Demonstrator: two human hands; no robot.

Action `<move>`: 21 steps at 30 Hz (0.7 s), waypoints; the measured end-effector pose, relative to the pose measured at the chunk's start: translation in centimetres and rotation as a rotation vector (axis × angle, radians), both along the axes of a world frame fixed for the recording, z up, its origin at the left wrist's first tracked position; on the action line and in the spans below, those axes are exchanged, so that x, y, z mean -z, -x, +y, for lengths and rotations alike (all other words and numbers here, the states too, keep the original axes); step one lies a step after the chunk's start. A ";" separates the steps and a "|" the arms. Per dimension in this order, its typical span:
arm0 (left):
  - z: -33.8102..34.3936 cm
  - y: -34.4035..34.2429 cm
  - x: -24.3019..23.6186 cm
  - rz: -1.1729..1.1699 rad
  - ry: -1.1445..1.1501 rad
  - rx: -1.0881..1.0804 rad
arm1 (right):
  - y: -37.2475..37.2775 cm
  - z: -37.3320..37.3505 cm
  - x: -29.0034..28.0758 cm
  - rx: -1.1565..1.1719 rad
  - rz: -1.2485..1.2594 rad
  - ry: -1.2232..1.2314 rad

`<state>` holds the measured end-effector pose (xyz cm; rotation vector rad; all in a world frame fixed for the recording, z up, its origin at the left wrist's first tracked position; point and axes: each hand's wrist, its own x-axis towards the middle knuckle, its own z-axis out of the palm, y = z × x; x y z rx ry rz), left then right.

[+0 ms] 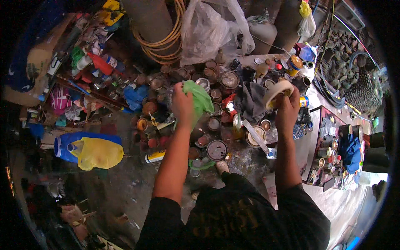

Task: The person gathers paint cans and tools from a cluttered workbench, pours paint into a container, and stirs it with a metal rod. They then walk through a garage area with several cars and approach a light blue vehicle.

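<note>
My left hand [183, 105] is closed around a light green plastic bag [200, 98], which hangs from its right side over the cans; the hand is a little blurred. My right hand [287, 106] grips a roll of cream masking tape [280, 88] at its lower right edge, fingers curled round the ring. Between the hands lies a dark grey cloth [252, 100] on top of the cans. Below the cloth, a flat pale stick [256, 136] rests across a round can lid [255, 134].
Many stained paint cans [217, 150] crowd the floor ahead of my feet. A clear plastic bag [214, 31] and a coiled orange hose [160, 41] are beyond them. Blue and yellow jugs [98, 152] lie left. A table [316, 146] with cans and a blue cloth [353, 154] stands right.
</note>
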<state>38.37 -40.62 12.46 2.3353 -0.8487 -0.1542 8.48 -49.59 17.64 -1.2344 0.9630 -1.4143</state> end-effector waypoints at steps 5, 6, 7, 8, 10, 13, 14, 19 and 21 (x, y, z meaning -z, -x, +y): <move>-3.6 4.2 7.8 -0.205 0.328 0.318 | 4.0 3.8 1.8 -0.013 0.141 -0.058; -4.1 4.8 10.0 -0.198 0.341 0.378 | 4.4 4.7 2.2 -0.042 0.150 -0.089; -4.3 5.5 12.7 -0.182 0.359 0.436 | 4.9 5.9 2.7 -0.081 0.133 -0.128; -4.3 6.2 15.6 -0.130 0.251 0.514 | 5.3 7.0 2.9 -0.123 0.119 -0.173; -4.4 7.6 19.1 -0.023 0.031 0.683 | 6.4 8.5 3.7 -0.166 0.120 -0.248; -4.7 8.6 21.4 -0.230 -0.117 0.616 | 8.1 10.7 5.3 -0.222 0.176 -0.283; -4.9 8.5 21.6 -0.323 -0.135 0.579 | 8.1 11.1 5.4 -0.238 0.186 -0.303; -4.9 8.5 16.6 -0.355 -0.291 0.650 | 7.8 13.6 4.0 -0.429 0.167 -0.444; -3.8 9.0 13.9 -0.324 -0.244 0.665 | 8.2 14.2 4.1 -0.557 0.120 -0.602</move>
